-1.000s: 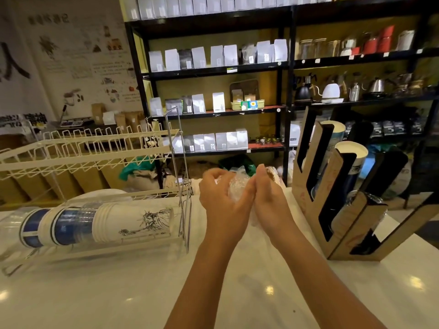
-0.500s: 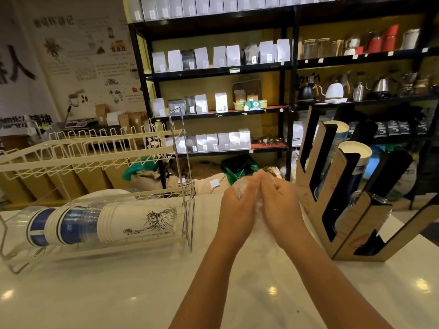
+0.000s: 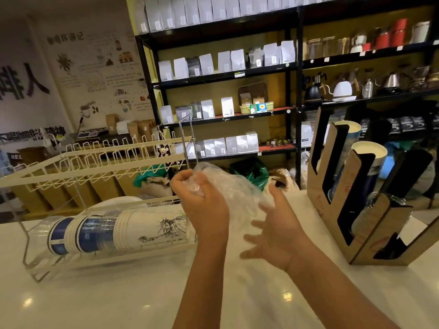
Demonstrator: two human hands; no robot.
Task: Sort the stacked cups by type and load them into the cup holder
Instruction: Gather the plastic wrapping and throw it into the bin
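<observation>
1. A stack of cups (image 3: 114, 231) lies on its side in the lower tier of a white wire rack (image 3: 95, 160) on the left of the bench (image 3: 118, 300). It mixes clear plastic cups, blue-banded cups and white paper cups, the rightmost of which carries a line drawing of a statue.
2. At the right, a wooden cup holder (image 3: 370, 217) stands on the bench with slanted slots. Two white-rimmed paper cup stacks (image 3: 367, 153) sit in the far slots, and a clear stack (image 3: 380, 200) sits in a nearer one.
3. Between rack and holder, the left hand (image 3: 202, 200) is raised above the bench, its grip closed on a crumpled clear plastic wrapper (image 3: 228, 186).
4. The right hand (image 3: 275, 236) is just right of the wrapper, fingers spread wide and holding nothing; whether it touches the plastic is unclear through the blur.
5. Beyond the bench, dark shelves (image 3: 225, 74) hold white pouches, kettles and jars.
</observation>
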